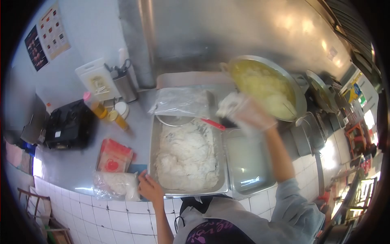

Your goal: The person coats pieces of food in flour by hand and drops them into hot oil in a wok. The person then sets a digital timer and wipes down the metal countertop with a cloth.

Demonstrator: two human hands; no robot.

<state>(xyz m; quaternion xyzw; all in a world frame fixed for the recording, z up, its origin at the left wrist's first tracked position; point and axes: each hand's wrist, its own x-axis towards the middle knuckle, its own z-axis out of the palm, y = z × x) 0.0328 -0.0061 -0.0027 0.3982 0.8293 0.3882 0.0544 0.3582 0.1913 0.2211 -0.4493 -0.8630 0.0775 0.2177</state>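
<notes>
At 9 o'clock on the grey metal tabletop (87, 162) stands a black boxy stove (70, 125). Toward 8 o'clock lie a red-and-white plastic packet (115, 156) and, just nearer, a clear plastic bag with whitish contents (117, 186).

At 7 o'clock the bare left hand (151, 187) is partly open, fingers bent, beside the near left corner of a rectangular silver metal tray (152, 162); whether it touches the rim I cannot tell.

The tray sits at 6 o'clock, filled with lumpy, loose white powder (185, 156), heaped unevenly with craggy clumps. The tray's long axis runs from 12 to 6 o'clock. Across its far end, a sheet of clear plastic (180, 103) partly hides a round metal utensil (175, 120); a red handle (213, 124) there points toward 4 o'clock.

At 3 o'clock the right hand (254, 115), in a thin translucent covering, is closed around a white, powdery-looking lump (230, 105). Motion blur hides the fingers and the lump's edges; the lump extends toward 10 o'clock. Below, at 4 o'clock, a second metal tray (250, 162) holds cloudy liquid.

At 2 o'clock a wide round metal pot (300, 97) holds yellow liquid with pale pieces (264, 83); the right hand covers part of its near rim.
</notes>
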